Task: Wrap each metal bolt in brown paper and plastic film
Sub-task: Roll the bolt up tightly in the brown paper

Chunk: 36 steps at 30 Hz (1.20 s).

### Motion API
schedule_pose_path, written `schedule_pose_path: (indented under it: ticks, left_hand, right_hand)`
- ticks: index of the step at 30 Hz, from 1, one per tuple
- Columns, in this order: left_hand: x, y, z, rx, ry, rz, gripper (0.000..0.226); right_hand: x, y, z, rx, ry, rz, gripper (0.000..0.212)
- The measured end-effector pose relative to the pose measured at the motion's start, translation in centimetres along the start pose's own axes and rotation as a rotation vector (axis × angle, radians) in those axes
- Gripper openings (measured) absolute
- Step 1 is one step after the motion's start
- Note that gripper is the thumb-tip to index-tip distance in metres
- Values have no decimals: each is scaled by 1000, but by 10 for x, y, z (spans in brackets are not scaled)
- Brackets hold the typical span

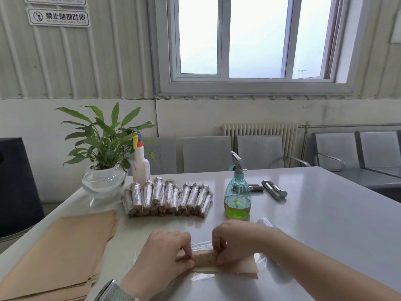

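Low in the middle of the frame, a paper-wrapped bolt [204, 258] is pinched at its ends, left hand [161, 255] on the left end and right hand [235, 241] on the right, its long axis lying left to right across plastic film [263, 260]. Wrapped bolts [168, 197] are stacked above, bare bolts [274, 189] upper right. Green liquid is held low in the spray bottle [237, 197].

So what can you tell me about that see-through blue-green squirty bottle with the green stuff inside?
The translucent teal plastic spray bottle stands upright on the glossy grey table, right of the stacked wrapped bolts. It has a ribbed, rounded body, a narrow neck and a grey trigger nozzle on top. Yellow-green liquid fills the bottom part, with a thin tube dipping into it. Neither hand touches it.
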State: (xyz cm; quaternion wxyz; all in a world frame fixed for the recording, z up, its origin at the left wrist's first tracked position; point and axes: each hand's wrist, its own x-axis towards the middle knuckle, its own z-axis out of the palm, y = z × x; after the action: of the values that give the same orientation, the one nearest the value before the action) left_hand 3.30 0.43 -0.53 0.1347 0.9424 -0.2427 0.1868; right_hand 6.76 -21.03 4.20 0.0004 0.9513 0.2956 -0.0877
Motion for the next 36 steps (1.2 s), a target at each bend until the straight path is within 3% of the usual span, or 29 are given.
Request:
schedule_pose_path:
  ticks: [8,13,16,22,26,30,36]
  left_hand:
    - [-3,-6,-4,-61,38,-37,39]
    - [-6,-5,-5,-70,63,-43,27]
    - [-7,0,-4,-21,105,-23,20]
    - [-7,11,-1,112,200,48,32]
    - [-8,8,0,120,215,55,33]
    - [-8,7,-2,114,196,62,35]
    - [-6,10,-1,160,136,77,47]
  right_hand:
    - [2,-15,-20,-76,22,-11,18]
    - [0,-22,-24,-149,48,-40,25]
    - [1,-26,-16,-245,119,-63,21]
    - [5,-19,3,-426,293,-149,22]
    - [4,-10,11,-333,344,-157,20]
    - [-5,0,17,-139,351,-168,32]
    - [-20,14,44,47,442,-198,21]
